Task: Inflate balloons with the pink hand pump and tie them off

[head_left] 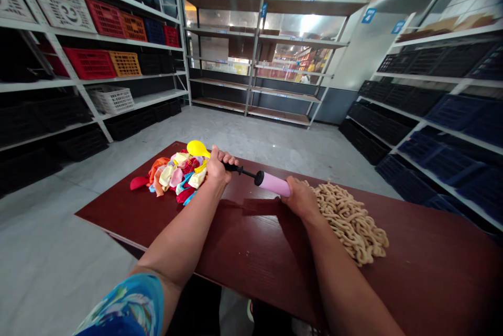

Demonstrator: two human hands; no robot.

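Here at the near edge of the glossy dark red-brown wooden desk [243, 252], two bare forearms reach in. The right hand [302, 197] is wrapped round the pink end of a cylindrical pink-and-black plastic pump [275, 184]; the left hand [219, 165] clasps its black end. And look at that line: the pump spans the gap between them, above the desk, long axis roughly along the far edge, black rod exposed. Just past the left hand, towards the far left corner, pokes a rounded yellow rubber balloon [197, 148]; its neck is hidden by the fingers. The left hand is clearly nearer. Crowding the right hand's outer side, a tangled tan rope-like heap [349, 215]; by the far left corner, a multicoloured pile of limp balloons [167, 174]. Beyond, grey metal shelving [291, 7]!
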